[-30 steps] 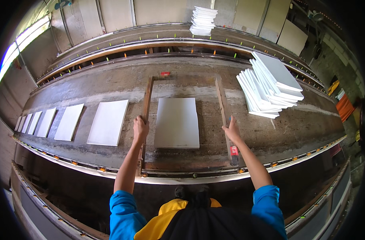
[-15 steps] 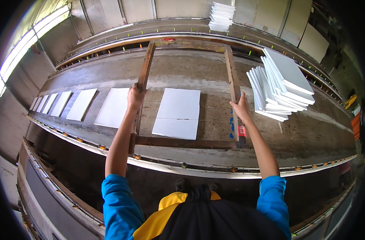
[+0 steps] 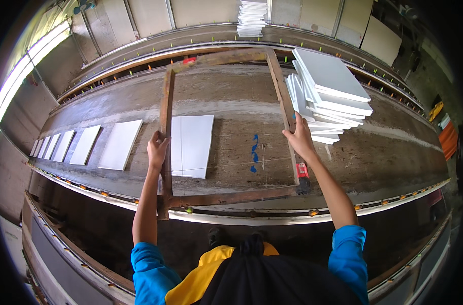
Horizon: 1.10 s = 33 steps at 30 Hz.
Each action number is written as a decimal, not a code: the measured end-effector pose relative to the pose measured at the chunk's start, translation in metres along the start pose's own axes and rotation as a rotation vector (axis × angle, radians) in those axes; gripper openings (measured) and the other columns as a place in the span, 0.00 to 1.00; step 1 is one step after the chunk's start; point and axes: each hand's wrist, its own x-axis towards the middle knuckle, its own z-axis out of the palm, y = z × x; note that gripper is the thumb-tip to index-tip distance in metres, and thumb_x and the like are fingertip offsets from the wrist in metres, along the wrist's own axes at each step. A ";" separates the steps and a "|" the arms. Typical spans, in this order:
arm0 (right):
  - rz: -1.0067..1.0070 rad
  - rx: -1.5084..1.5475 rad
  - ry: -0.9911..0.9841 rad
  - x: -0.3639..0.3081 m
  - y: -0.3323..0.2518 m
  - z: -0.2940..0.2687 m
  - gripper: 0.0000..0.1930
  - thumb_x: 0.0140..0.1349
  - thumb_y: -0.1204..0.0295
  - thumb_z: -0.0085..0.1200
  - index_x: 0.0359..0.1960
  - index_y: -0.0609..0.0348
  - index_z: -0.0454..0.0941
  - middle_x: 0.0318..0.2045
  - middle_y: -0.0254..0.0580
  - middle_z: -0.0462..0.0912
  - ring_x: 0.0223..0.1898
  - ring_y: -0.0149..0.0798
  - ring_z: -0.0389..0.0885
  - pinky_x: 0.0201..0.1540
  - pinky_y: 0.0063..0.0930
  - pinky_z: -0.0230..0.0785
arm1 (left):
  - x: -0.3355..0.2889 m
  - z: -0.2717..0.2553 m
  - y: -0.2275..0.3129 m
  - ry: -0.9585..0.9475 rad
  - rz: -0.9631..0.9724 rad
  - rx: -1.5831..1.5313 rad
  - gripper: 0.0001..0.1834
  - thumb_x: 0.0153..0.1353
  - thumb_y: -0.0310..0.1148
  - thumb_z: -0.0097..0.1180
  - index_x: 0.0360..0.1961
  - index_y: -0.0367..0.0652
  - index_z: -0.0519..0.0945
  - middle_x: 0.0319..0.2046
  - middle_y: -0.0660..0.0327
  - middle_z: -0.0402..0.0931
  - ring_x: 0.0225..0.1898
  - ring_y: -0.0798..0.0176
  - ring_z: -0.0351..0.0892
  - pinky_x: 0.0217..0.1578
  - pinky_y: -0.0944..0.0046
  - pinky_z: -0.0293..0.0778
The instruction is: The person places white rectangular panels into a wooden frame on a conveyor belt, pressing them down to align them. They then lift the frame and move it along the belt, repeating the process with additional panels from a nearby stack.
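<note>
A wooden frame (image 3: 234, 197) is held between my two hands above the long table (image 3: 231, 101). My left hand (image 3: 157, 148) is closed round its left rail, and my right hand (image 3: 299, 136) grips the right rail. A thin line, like a string, crosses the frame's opening. Through that opening a white sheet (image 3: 192, 147) shows, lying flat beside the left rail. Red tape marks the right rail's lower end. The frame's lower left corner overlaps the table's front edge; whether the frame touches the table I cannot tell.
More white sheets (image 3: 120, 145) lie in a row to the left. A fanned stack of thick white sheets (image 3: 333, 79) stands right of the frame, close to its rail. Blue marks (image 3: 254, 153) stain the tabletop. Another white stack (image 3: 251, 19) sits on the far table.
With both hands on it, the frame has shifted right along the table and nearer to me. The white sheet, formerly mid-opening, now lies by the left rail. My view has moved right too.
</note>
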 end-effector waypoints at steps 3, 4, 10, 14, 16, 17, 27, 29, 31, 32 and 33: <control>-0.087 0.025 0.041 0.010 -0.007 -0.017 0.36 0.48 0.72 0.56 0.57 0.70 0.52 0.45 0.62 0.63 0.47 0.57 0.67 0.48 0.39 0.63 | -0.002 -0.001 0.010 0.058 0.006 0.008 0.27 0.46 0.34 0.60 0.47 0.31 0.70 0.35 0.49 0.76 0.36 0.56 0.76 0.40 0.64 0.69; -0.032 0.074 0.015 0.013 -0.015 -0.023 0.35 0.49 0.71 0.56 0.58 0.68 0.52 0.51 0.61 0.63 0.54 0.54 0.63 0.55 0.36 0.57 | -0.002 -0.004 0.007 0.100 0.023 0.022 0.28 0.46 0.34 0.60 0.48 0.31 0.69 0.35 0.49 0.76 0.36 0.56 0.76 0.40 0.64 0.69; -0.124 0.023 0.119 0.029 -0.027 -0.046 0.35 0.49 0.70 0.57 0.58 0.65 0.53 0.52 0.60 0.65 0.53 0.54 0.65 0.55 0.35 0.58 | -0.004 -0.012 0.053 0.238 0.096 0.012 0.28 0.47 0.32 0.59 0.49 0.30 0.68 0.31 0.49 0.76 0.28 0.62 0.74 0.33 0.65 0.69; -0.215 0.038 0.237 0.031 -0.045 -0.064 0.33 0.49 0.74 0.55 0.57 0.65 0.54 0.47 0.59 0.65 0.48 0.55 0.68 0.49 0.38 0.62 | 0.007 -0.019 0.067 0.258 0.126 -0.041 0.28 0.50 0.34 0.58 0.51 0.32 0.67 0.24 0.52 0.72 0.21 0.66 0.68 0.27 0.67 0.68; -0.188 0.036 0.266 0.025 -0.058 -0.078 0.34 0.49 0.73 0.56 0.58 0.63 0.54 0.50 0.57 0.65 0.50 0.52 0.68 0.51 0.36 0.62 | 0.006 -0.015 0.085 0.305 0.192 -0.034 0.28 0.51 0.35 0.57 0.52 0.32 0.66 0.23 0.51 0.72 0.21 0.64 0.68 0.26 0.66 0.68; -0.171 0.034 0.283 0.023 -0.063 -0.085 0.34 0.49 0.72 0.57 0.58 0.62 0.55 0.51 0.57 0.65 0.50 0.51 0.68 0.52 0.34 0.61 | 0.009 -0.009 0.084 0.319 0.237 -0.093 0.28 0.53 0.35 0.55 0.54 0.34 0.64 0.22 0.51 0.72 0.20 0.62 0.69 0.26 0.65 0.68; -0.236 -0.091 0.642 -0.022 -0.044 -0.157 0.30 0.53 0.72 0.54 0.57 0.64 0.56 0.48 0.53 0.66 0.49 0.46 0.67 0.51 0.32 0.59 | -0.003 0.021 0.173 0.102 0.331 -0.375 0.31 0.59 0.31 0.46 0.62 0.39 0.50 0.32 0.51 0.73 0.28 0.63 0.72 0.31 0.65 0.68; -0.303 -0.155 0.723 -0.027 -0.028 -0.182 0.30 0.54 0.72 0.53 0.57 0.64 0.55 0.46 0.54 0.66 0.48 0.48 0.67 0.51 0.33 0.59 | -0.008 0.035 0.195 0.038 0.392 -0.491 0.32 0.59 0.30 0.46 0.62 0.40 0.47 0.47 0.45 0.66 0.40 0.58 0.71 0.40 0.62 0.67; -0.248 -0.181 0.745 -0.036 -0.017 -0.205 0.29 0.56 0.72 0.51 0.58 0.66 0.53 0.50 0.56 0.64 0.51 0.49 0.65 0.53 0.33 0.57 | -0.011 0.057 0.212 0.044 0.472 -0.515 0.33 0.59 0.30 0.46 0.62 0.40 0.47 0.52 0.44 0.61 0.45 0.55 0.68 0.45 0.60 0.65; -0.247 -0.206 0.778 -0.039 -0.005 -0.217 0.29 0.56 0.72 0.51 0.58 0.67 0.53 0.51 0.56 0.63 0.52 0.49 0.64 0.54 0.33 0.56 | -0.016 0.068 0.224 0.039 0.525 -0.547 0.33 0.59 0.30 0.46 0.62 0.40 0.46 0.54 0.44 0.58 0.48 0.53 0.65 0.47 0.58 0.63; -0.215 -0.182 0.784 -0.044 0.006 -0.227 0.29 0.57 0.72 0.50 0.58 0.67 0.52 0.53 0.56 0.62 0.54 0.50 0.62 0.55 0.33 0.54 | -0.019 0.079 0.236 0.033 0.580 -0.580 0.33 0.59 0.29 0.46 0.63 0.40 0.45 0.56 0.44 0.55 0.51 0.50 0.63 0.49 0.56 0.62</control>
